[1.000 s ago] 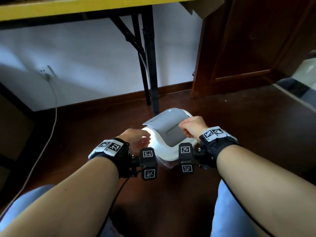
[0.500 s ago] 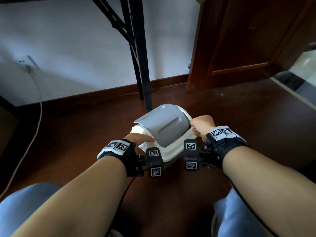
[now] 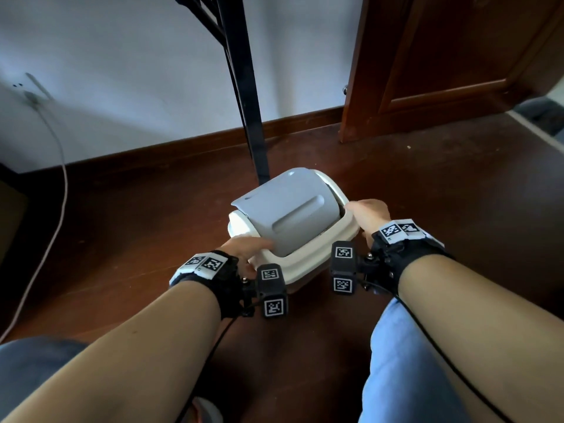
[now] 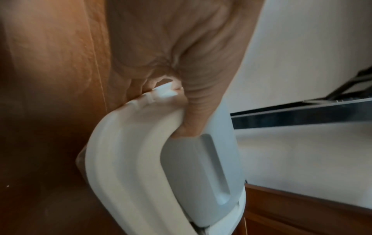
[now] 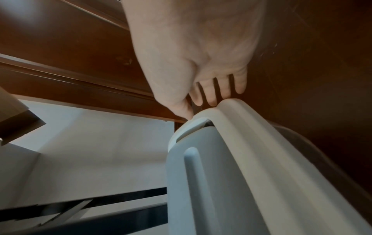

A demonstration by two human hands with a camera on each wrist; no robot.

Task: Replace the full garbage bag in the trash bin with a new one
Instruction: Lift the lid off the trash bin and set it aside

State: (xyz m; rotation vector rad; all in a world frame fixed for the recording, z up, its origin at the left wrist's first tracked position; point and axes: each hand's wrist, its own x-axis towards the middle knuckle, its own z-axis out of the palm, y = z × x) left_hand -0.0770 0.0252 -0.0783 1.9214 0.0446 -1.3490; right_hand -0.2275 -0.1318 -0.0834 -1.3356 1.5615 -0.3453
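A small white trash bin stands on the dark wood floor, topped by a white lid ring (image 3: 308,264) with a grey swing flap (image 3: 290,215) tilted up in it. My left hand (image 3: 244,248) grips the ring's near-left side; in the left wrist view its thumb (image 4: 193,124) presses on top beside the flap (image 4: 201,174) and the fingers curl under the ring (image 4: 120,159). My right hand (image 3: 366,213) grips the ring's right side, fingers (image 5: 221,92) hooked under the ring's edge (image 5: 271,159). No garbage bag shows; the lid hides the bin's inside.
A black table leg (image 3: 253,117) rises just behind the bin. A white cable (image 3: 58,178) hangs from a wall socket (image 3: 27,93) at the left. A brown wooden door (image 3: 442,56) stands at the back right. My knees in blue jeans (image 3: 406,361) flank the bin.
My right hand left the grey flap and moved right onto the ring's side. My left hand closed on the ring's near-left side. The view dropped lower and closer to the bin.
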